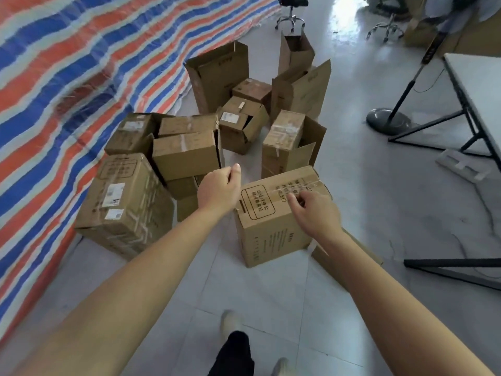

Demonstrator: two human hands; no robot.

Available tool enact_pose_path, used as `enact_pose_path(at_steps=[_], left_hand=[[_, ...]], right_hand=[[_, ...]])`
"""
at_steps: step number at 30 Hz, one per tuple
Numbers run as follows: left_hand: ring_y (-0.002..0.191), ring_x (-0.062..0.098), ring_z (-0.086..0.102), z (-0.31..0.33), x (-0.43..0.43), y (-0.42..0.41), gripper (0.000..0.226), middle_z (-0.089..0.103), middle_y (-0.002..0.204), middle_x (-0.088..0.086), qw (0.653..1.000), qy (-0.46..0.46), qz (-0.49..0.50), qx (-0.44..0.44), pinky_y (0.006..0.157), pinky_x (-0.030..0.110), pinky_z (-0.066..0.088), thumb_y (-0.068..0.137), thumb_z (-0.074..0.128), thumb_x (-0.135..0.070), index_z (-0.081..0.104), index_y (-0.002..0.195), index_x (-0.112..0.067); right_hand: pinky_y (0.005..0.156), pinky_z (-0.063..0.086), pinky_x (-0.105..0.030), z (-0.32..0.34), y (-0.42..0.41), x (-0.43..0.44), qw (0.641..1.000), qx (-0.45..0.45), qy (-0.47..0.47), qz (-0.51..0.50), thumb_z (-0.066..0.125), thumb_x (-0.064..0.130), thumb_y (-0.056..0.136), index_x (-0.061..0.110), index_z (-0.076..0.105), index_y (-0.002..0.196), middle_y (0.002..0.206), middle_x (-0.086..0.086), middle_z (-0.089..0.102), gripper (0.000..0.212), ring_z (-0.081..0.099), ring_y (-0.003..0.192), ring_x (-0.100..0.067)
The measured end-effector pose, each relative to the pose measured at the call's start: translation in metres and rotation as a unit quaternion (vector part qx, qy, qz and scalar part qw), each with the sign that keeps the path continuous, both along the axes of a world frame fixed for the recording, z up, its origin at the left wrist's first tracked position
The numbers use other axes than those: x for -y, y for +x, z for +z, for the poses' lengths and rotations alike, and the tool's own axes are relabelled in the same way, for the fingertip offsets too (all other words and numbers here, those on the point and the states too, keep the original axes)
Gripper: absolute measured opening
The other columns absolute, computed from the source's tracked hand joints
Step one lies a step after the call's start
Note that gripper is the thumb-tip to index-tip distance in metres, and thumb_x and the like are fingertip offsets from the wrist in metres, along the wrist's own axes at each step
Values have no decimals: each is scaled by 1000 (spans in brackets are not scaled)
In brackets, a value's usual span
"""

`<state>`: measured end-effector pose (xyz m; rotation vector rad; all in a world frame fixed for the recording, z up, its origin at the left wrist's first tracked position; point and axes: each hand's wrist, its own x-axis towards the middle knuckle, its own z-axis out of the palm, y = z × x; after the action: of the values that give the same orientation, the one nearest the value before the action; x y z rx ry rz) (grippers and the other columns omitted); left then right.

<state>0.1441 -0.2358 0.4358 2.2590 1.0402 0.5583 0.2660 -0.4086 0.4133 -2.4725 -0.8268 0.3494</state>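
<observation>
From my remote seat I see the brown cardboard box with dark printed panels and clear tape across its lid (271, 226). It stands upright on the pale grey tiled floor (271, 291), just off the middle of the view toward 2 o'clock.

The right hand (315, 215) rests on the lid. Its fingers (294, 199) are bent down onto the taped seam, but I cannot tell whether they have hold of the tape or only touch it. The left hand (219, 191) hangs in the air at 9 o'clock of the box, close to its top corner without touching it. Its fingers are curled into the palm, its thumb sticks up, and I see nothing in it.

At 9 o'clock of that hand a heap of sealed brown cartons with white labels (124, 196) lies against a red, blue and white striped tarpaulin (67, 63). At 12 o'clock of the box, tall open cardboard cartons (222, 74) stand behind smaller ones. A white-topped bench on black legs (477, 85) fills the 3 o'clock edge, with a round grey fan base (387, 120) beside it.
</observation>
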Motion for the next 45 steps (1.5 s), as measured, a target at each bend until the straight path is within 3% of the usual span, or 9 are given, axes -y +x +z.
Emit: enact_pose_path(at_steps=[7, 12, 17, 22, 25, 29, 31, 37, 45], left_hand=[[67, 25, 54, -89, -88, 87, 48, 53, 64, 4, 996, -41, -13, -81, 52, 33, 30, 104, 42, -37, 49, 64, -12], [93, 29, 59, -171, -127, 143, 31, 60, 99, 7, 981, -75, -46, -173, 78, 39, 51, 101, 47, -39, 60, 93, -12], [122, 31, 49, -254, -162, 191, 43, 50, 131, 10, 955, -64, -98, -273, 100, 44, 40, 99, 52, -43, 50, 129, -13], [155, 31, 4, -328, -191, 219, 88, 10, 168, 12, 917, -84, -95, -378, 122, 56, 12, 93, 48, -66, 17, 159, -16], [152, 34, 14, -367, -194, 215, 107, 20, 164, 14, 901, -88, -81, -417, 120, 61, 15, 79, 50, -84, 20, 158, -18], [145, 38, 25, -385, -190, 197, 130, 27, 157, 18, 893, -84, -47, -440, 116, 57, 23, 52, 49, -101, 35, 150, -17], [143, 35, 30, -391, -186, 182, 133, 32, 154, 16, 893, -138, -16, -428, 114, 55, 30, 47, 49, -103, 38, 146, -16], [107, 27, 62, -378, -147, 139, 85, 65, 112, 1, 928, -248, 92, -264, 88, 40, 51, 65, 61, -89, 52, 111, -17], [101, 30, 63, -228, -182, 134, 68, 66, 105, 3, 955, -160, 146, -205, 75, 35, 43, 84, 51, -78, 54, 106, -14]], right_hand=[[48, 34, -26, -67, 75, -71, 997, -26, -51, -43, 47, 45, 103, 16, 59, 69, 63, 6, 59, 46, 56, 59, -14], [48, 34, -25, -148, 103, -105, 984, -111, -119, -74, 47, 45, 102, 16, 55, 64, 60, -1, 60, 49, 59, 60, -22], [49, 34, -29, -241, 116, -131, 960, -219, -145, -101, 47, 42, 102, 7, 57, 64, 58, -8, 60, 53, 58, 59, -28], [56, 36, -32, -315, 113, -151, 922, -316, -211, -76, 42, 47, 103, 16, 43, 62, 65, -2, 51, 52, 52, 65, -25], [83, 47, -40, -345, 106, -154, 895, -388, -207, -77, 40, 55, 103, 8, 64, 108, 107, -13, 63, 53, 61, 108, -33], [74, 47, -36, -372, 89, -151, 875, -426, -99, -208, 57, 62, 91, 7, 55, 101, 94, -3, 59, 56, 59, 94, -27], [89, 51, -41, -375, 78, -150, 875, -407, -54, -256, 63, 60, 88, 10, 52, 119, 112, -2, 62, 60, 60, 106, -24], [115, 37, -38, -336, 103, -159, 935, -286, -10, -209, 68, 65, 78, 14, 22, 157, 154, -1, 44, 104, 42, 141, -18], [103, 43, -37, -197, 139, -211, 987, -153, 14, -42, 69, 68, 81, 34, 26, 157, 153, 8, 45, 94, 46, 138, -16]])
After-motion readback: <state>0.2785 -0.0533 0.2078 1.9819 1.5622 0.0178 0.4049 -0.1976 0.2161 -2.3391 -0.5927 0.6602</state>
